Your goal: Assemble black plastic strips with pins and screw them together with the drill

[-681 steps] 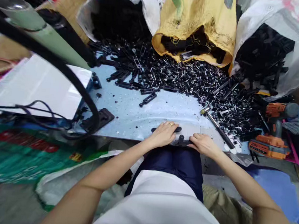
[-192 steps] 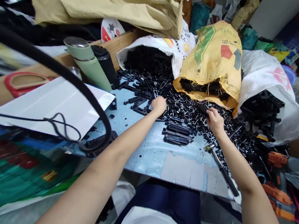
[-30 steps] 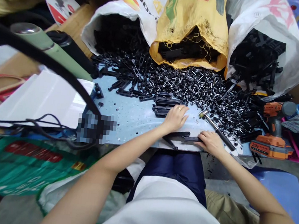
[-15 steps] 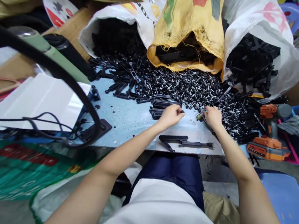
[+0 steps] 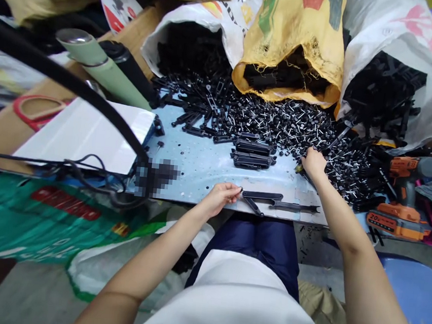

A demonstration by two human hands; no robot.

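Note:
My left hand (image 5: 221, 199) is closed in a pinch, its fingertips at the left end of a jointed black plastic part (image 5: 263, 195) on the table's front edge. A tiny dark piece shows at those fingertips, too small to name. The part lies folded out at an angle, with a forked bar (image 5: 296, 207) reaching right. My right hand (image 5: 314, 164) is curled at the edge of a heap of black-headed metal pins (image 5: 281, 122); what its fingers hold is hidden. Beside it shows a small yellow-green object (image 5: 298, 168). Stacked black bars (image 5: 253, 159) lie between the hands, farther back.
Behind the heap, a yellow sack (image 5: 289, 31) and two white sacks (image 5: 400, 27) lie open with black parts inside. An orange cordless drill (image 5: 401, 200) stands at right. At left are white sheets (image 5: 89, 132), red-handled scissors (image 5: 39, 112), a green flask (image 5: 113, 73) and a black cable (image 5: 73, 97).
My left hand has moved from the stacked bars toward me, down to the left end of the jointed part. The right hand stays at the heap's edge. The view has shifted slightly left.

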